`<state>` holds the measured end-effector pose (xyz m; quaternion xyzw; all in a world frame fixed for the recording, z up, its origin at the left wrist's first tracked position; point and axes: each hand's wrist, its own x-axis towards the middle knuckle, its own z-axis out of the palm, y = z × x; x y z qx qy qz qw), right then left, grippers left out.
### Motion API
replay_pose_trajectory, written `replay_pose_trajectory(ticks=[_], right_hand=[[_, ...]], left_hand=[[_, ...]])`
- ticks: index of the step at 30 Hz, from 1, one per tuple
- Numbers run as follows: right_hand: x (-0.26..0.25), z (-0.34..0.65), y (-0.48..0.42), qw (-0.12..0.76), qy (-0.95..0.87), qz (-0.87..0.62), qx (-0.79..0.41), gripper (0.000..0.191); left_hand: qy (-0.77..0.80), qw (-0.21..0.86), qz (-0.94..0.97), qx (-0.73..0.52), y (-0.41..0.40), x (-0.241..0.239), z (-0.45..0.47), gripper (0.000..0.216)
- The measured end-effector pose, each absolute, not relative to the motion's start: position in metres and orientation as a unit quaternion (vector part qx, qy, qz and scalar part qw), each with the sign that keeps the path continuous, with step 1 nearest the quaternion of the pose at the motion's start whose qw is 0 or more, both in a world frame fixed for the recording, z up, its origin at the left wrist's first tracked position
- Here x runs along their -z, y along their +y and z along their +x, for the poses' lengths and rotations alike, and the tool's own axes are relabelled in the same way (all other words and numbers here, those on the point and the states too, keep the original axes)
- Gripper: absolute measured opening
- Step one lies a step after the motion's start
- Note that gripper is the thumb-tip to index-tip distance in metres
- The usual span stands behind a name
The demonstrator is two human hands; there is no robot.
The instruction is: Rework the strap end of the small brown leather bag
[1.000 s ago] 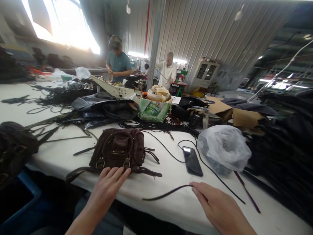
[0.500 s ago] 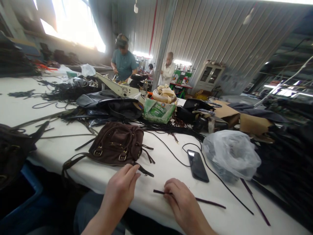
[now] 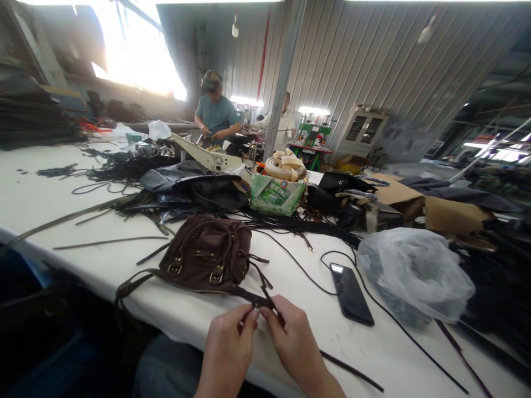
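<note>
A dark brown handbag (image 3: 207, 251) with brass buckles lies on the white table, its zipper tail (image 3: 244, 294) reaching toward my hands. My left hand (image 3: 232, 337) is closed in a pinch on a small shiny zipper pull at the end of that tail. Against it, my right hand (image 3: 292, 334) is closed round a thin dark brown strip (image 3: 352, 369). The strip's short end sticks up above my fingers, and its long end trails right across the table. Fingertips of both hands meet, partly hiding the pull and the strip.
A black phone (image 3: 352, 293) lies right of my hands beside a black cord. Further right stands a clear plastic bag (image 3: 415, 271). Behind the handbag are a green box (image 3: 276, 193) with rolled tape and black bags (image 3: 194, 188). Two people work at the back.
My right hand has moved left and up with the strip to meet my left hand at the zipper tail. The camera view has shifted, and the dark bag at the left edge is gone from view.
</note>
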<state>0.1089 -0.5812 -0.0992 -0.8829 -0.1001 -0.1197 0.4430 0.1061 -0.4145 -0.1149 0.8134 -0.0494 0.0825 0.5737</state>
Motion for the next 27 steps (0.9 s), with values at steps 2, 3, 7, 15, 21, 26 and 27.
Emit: replay_pose_trajectory(ticks=[2,3,7,15,21,26,27], right_hand=[[0.098,0.108,-0.583,0.445,-0.098,-0.883,0.11,0.026],[0.097,0.107,-0.584,0.447,-0.098,-0.882,0.111,0.026],[0.092,0.107,-0.583,0.48,-0.112,-0.864,0.102,0.025],[0.089,0.109,-0.585,0.488,-0.124,-0.861,0.075,0.023],[0.092,0.101,-0.598,0.423,-0.14,-0.882,0.152,0.032],[0.094,0.073,-0.608,0.37,-0.135,-0.899,0.193,0.032],[0.095,0.068,-0.606,0.361,-0.144,-0.905,0.175,0.031]], left_hand=[[-0.06,0.546,0.828,-0.11,-0.417,0.115,0.104,0.032],[-0.065,0.534,0.834,-0.122,-0.418,0.116,0.102,0.031],[-0.067,0.512,0.842,-0.156,-0.421,0.127,0.098,0.028],[-0.045,0.515,0.847,-0.126,-0.424,0.124,0.102,0.025],[-0.034,0.52,0.848,-0.094,-0.426,0.12,0.104,0.029],[-0.011,0.619,0.785,0.0,-0.419,0.123,0.11,0.033],[-0.011,0.628,0.778,0.01,-0.418,0.124,0.11,0.034]])
